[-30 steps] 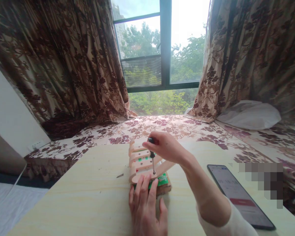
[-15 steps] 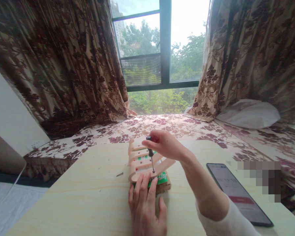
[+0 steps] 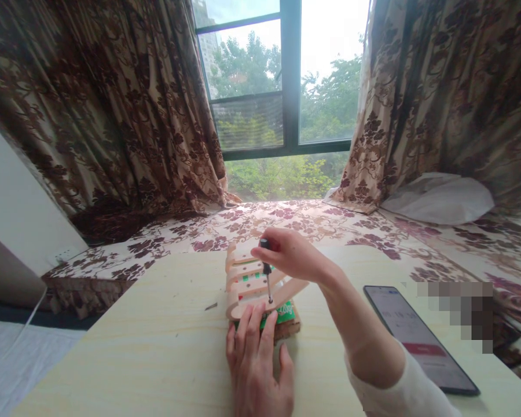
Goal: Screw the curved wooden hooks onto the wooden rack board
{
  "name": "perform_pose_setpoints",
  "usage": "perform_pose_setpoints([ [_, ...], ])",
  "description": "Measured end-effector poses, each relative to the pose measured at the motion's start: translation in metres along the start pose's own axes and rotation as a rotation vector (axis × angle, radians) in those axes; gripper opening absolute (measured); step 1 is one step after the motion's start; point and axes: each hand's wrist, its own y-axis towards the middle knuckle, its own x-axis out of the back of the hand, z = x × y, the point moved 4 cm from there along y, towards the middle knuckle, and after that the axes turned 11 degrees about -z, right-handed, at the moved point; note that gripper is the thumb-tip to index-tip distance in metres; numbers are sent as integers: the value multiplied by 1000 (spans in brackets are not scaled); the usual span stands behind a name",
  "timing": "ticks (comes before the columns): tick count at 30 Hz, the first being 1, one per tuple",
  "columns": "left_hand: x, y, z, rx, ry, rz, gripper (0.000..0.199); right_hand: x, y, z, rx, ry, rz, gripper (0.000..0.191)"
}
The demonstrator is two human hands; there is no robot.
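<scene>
A right hand (image 3: 295,252) held a screwdriver (image 3: 267,268) on a slatted wooden piece (image 3: 256,288)
The right thumb and fingers were closed around the dark handle, and the shaft ran down, nearly upright, to a dark spot near the right end of the closest slat. The left hand (image 3: 260,370) lay palm down, its fingers extended and slightly spread, fingertips touching that slat's near edge, the thumb apart to the right. The wooden piece sat on a block with a green printed top (image 3: 284,315), in the middle of the pale table (image 3: 147,347). A thin dark sliver (image 3: 211,306) lay left of it; a phone (image 3: 417,333) lay to the right, beyond the right forearm
</scene>
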Motion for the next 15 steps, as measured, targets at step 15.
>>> perform_pose_setpoints([
  [15,2,0,0,84,-40,-9,48,-5,2,-4,7,-27,-24,34],
])
